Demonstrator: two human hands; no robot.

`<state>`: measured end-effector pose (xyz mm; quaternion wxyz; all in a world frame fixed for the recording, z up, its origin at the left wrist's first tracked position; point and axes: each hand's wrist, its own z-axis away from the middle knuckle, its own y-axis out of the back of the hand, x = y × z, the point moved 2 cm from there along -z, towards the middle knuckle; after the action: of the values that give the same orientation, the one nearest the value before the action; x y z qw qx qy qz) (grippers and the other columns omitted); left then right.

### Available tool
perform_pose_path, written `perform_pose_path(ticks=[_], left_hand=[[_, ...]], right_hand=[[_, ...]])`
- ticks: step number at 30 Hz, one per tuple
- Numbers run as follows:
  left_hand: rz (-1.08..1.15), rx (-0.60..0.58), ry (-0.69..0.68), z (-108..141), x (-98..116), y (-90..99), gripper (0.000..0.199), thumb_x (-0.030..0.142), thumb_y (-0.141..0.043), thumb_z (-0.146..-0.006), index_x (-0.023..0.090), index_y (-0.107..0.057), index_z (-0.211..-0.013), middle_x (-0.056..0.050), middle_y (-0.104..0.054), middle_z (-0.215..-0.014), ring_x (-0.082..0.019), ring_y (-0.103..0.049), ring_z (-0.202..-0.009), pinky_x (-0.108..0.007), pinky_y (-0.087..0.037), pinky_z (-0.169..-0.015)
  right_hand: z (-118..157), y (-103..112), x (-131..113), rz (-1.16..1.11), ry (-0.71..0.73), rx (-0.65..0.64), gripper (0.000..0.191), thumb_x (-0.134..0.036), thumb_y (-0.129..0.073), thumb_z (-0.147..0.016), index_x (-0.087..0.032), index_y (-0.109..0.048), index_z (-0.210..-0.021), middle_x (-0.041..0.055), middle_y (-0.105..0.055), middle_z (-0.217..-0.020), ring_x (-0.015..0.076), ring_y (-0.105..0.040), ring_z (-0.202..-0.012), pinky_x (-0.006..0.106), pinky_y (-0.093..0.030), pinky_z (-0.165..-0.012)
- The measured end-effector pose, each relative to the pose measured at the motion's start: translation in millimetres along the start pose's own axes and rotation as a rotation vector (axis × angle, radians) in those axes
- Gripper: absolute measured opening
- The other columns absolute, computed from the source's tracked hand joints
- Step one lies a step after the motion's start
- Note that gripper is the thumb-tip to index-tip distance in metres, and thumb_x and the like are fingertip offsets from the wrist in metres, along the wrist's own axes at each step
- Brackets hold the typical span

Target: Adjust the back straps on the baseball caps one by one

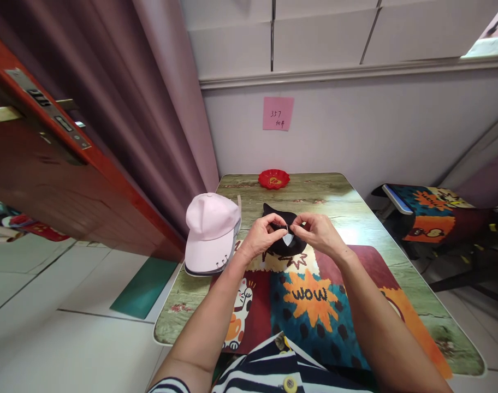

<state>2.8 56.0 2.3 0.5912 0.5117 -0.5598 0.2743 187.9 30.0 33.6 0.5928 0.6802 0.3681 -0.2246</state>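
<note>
Both hands meet above a black cloth-like item [288, 248] on the table, which has one pointed corner at its far left. My left hand [265, 234] is closed in a pinch at a thin whitish sliver [287, 229], too small to name. Close beside it, my right hand [318, 232] is also pinched, with its fingertips at the sliver's other side; what they hold is hidden. Just below the fingertips, a small pale pointed piece [289, 239] shows against the black item.
A pink cap [210, 218] stands on a stack of caps at the table's left edge. A red scalloped dish [274, 179] sits at the far edge. Under my forearms lies a colourful "WOW" mat [257, 311]. An open wooden door [89, 180] is on the left, a stool [429, 210] on the right.
</note>
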Motion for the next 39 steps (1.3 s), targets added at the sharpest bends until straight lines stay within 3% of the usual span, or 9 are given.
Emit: perform_pose_path(ticks=[7, 14, 21, 27, 33, 36, 39], left_hand=[[-0.021, 0.025, -0.003, 3.8, -6.5, 0.0, 0.025, 0.035, -0.071, -0.081, 0.018, -0.070, -0.099, 0.002, -0.064, -0.080, -0.009, -0.048, -0.059, -0.020, -0.038, -0.055], [-0.086, 0.044, -0.066, 3.8, -8.3, -1.6, 0.020, 0.031, -0.071, -0.081, 0.018, -0.073, -0.096, -0.001, -0.066, -0.090, -0.008, -0.049, -0.061, -0.021, -0.040, -0.057], [-0.108, 0.042, -0.149, 5.4, -2.4, -1.2, 0.016, 0.023, -0.067, -0.082, 0.019, -0.075, -0.095, -0.002, -0.063, -0.095, -0.008, -0.052, -0.065, -0.021, -0.042, -0.061], [-0.094, 0.083, -0.132, 6.0, -5.0, 0.3, 0.015, 0.028, -0.067, -0.083, 0.018, -0.074, -0.093, -0.002, -0.065, -0.093, -0.009, -0.052, -0.065, -0.022, -0.043, -0.062], [0.010, 0.083, -0.055, 9.3, -12.6, 3.0, 0.023, 0.028, -0.069, -0.081, 0.016, -0.072, -0.100, -0.001, -0.066, -0.080, -0.009, -0.051, -0.060, -0.021, -0.040, -0.055], [0.089, 0.091, -0.078, 11.2, -16.5, 2.5, 0.023, 0.024, -0.069, -0.079, 0.016, -0.071, -0.101, -0.005, -0.068, -0.095, -0.010, -0.058, -0.065, -0.021, -0.047, -0.058], [0.128, 0.143, -0.127, 13.2, -16.9, 1.5, 0.022, 0.021, -0.068, -0.078, 0.016, -0.071, -0.098, -0.010, -0.063, -0.118, -0.009, -0.062, -0.071, -0.023, -0.054, -0.064]], right_hand=[[1.6, -9.6, 4.5, -0.046, -0.045, 0.018, 0.025, -0.041, -0.059, -0.080, -0.021, -0.066, -0.068, -0.0027, -0.053, -0.052, 0.0114, -0.042, -0.048, 0.024, -0.030, -0.047], [-0.4, -10.0, 2.7, -0.016, -0.079, -0.008, 0.017, -0.032, -0.060, -0.074, -0.020, -0.067, -0.064, -0.0029, -0.052, -0.049, 0.0113, -0.043, -0.048, 0.024, -0.030, -0.047], [0.2, -18.5, 20.0, -0.267, -0.072, -0.085, 0.030, -0.046, -0.063, -0.083, -0.018, -0.069, -0.075, 0.0001, -0.062, -0.059, 0.0124, -0.052, -0.052, 0.023, -0.037, -0.050], [0.1, -32.0, 28.9, -0.319, -0.076, 0.082, 0.042, -0.059, -0.072, -0.078, -0.017, -0.073, -0.077, 0.0004, -0.060, -0.056, 0.0128, -0.050, -0.050, 0.024, -0.036, -0.048], [1.6, -44.3, 22.3, -0.395, -0.075, 0.189, 0.043, -0.060, -0.075, -0.077, -0.017, -0.074, -0.083, 0.0015, -0.064, -0.058, 0.0146, -0.057, -0.050, 0.025, -0.042, -0.048], [2.0, -47.6, 22.9, -0.521, -0.094, 0.158, 0.048, -0.060, -0.077, -0.075, -0.017, -0.072, -0.098, 0.0051, -0.072, -0.075, 0.0154, -0.062, -0.053, 0.026, -0.049, -0.050], [2.5, -48.1, 24.2, -0.483, -0.009, 0.076, 0.051, -0.053, -0.082, -0.073, -0.019, -0.073, -0.110, 0.0064, -0.074, -0.089, 0.0131, -0.061, -0.055, 0.026, -0.051, -0.052]])
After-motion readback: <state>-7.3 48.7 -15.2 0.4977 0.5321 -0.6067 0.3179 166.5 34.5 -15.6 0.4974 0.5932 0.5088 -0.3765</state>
